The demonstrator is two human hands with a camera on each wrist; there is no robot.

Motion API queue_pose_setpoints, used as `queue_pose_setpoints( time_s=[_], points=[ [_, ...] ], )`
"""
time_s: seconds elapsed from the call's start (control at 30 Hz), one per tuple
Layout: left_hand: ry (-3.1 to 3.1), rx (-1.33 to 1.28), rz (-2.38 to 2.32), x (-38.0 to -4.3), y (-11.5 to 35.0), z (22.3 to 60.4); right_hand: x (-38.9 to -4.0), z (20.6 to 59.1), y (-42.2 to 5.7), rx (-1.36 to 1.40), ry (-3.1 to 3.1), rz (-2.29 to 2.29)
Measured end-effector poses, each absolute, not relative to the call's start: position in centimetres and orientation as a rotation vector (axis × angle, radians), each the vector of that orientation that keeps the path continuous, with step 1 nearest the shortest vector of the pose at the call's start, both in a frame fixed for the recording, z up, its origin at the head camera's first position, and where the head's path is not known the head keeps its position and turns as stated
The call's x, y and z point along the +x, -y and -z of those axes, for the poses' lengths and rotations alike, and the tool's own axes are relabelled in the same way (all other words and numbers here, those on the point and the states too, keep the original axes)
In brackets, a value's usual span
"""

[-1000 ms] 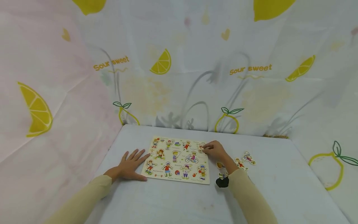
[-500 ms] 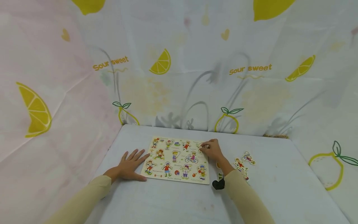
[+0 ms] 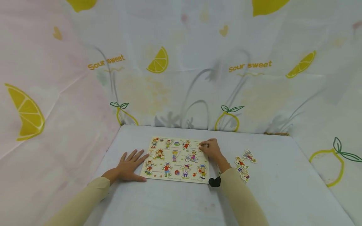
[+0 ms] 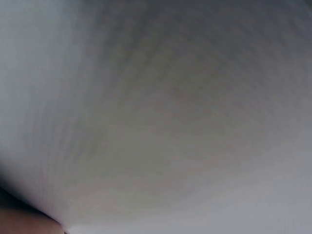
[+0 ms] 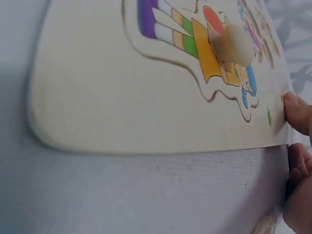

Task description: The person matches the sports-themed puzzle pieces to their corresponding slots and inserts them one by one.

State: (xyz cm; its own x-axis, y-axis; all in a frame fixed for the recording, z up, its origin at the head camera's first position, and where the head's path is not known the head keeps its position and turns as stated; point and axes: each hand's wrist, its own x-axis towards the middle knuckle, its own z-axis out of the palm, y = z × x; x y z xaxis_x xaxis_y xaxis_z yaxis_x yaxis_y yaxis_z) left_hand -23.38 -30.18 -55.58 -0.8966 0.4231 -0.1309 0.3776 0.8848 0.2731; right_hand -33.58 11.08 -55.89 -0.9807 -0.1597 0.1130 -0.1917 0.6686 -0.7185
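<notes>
A pale wooden peg puzzle board (image 3: 167, 167) with cartoon sports figures lies on the white-covered table. My left hand (image 3: 130, 166) rests with fingers spread, its fingertips on the board's left edge. At the top right corner, my right hand (image 3: 212, 150) pinches a small puzzle piece (image 3: 200, 148), mostly hidden by the fingers. In the right wrist view, a table-tennis figure piece (image 5: 197, 46) with a round wooden knob sits in its slot, and my thumb is by the board's edge. The left wrist view is blurred, with a bit of skin at the lower left.
Several loose figure pieces (image 3: 241, 171) lie right of the board, some overlapping. Another is mostly hidden behind my right forearm. A black heart-shaped thing (image 3: 214, 181) is at my right wrist. A lemon-print cloth (image 3: 181, 78) hangs behind the table.
My right hand has shifted slightly left at the board's top right corner, still pinching the piece. The left hand stays in place on the board. The head view has shifted a little.
</notes>
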Motion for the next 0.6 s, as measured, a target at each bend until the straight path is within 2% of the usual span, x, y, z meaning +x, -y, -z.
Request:
queue_pose_setpoints(
  time_s=[0.33,0.6],
  points=[
    [-2.868,0.59,-0.301,-23.47,30.15,56.36,-32.98,56.38,-11.09,0.171,2.825,-1.279],
    [-2.874,0.609,-0.328,-23.6,30.24,55.78,-33.24,56.5,-10.98,0.173,2.831,-1.262]
  ],
)
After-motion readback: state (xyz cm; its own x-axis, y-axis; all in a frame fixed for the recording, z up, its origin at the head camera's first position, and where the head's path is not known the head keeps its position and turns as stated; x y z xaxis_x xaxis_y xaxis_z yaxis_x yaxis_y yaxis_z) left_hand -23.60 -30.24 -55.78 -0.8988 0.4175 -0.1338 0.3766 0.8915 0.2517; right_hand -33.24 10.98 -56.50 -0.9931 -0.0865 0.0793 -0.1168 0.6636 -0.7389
